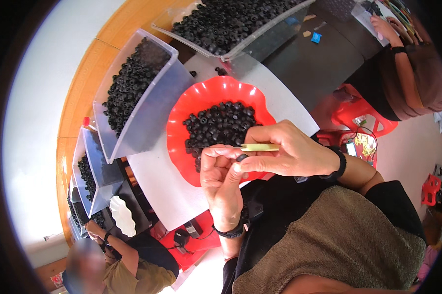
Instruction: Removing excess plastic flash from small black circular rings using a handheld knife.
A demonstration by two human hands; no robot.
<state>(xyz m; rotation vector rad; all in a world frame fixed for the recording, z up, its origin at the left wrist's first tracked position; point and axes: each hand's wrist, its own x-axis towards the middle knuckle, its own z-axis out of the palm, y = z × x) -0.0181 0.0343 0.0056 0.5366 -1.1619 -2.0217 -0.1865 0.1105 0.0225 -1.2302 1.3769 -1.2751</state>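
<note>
My right hand (284, 152) is closed on a thin-bladed tool with a pale yellow-green handle (262, 147). Its narrow dark blade points left, over the fingers of my left hand. Between thumb and fingers, my left hand (220, 188) pinches a small round black rubber-like part (241, 158); the right thumb is close beside it. Both hands are above the near edge of a red scalloped bowl (182, 110). Many similar black parts (221, 120) lie in that bowl, some hidden behind my fingers.
Clear plastic bins (174, 59) heaped with black parts stand left and behind the bowl on a white sheet (294, 110). A few loose parts (221, 71) lie by the far bin. One co-worker (133, 264) sits lower left, another (412, 78) upper right, near red stools (368, 112).
</note>
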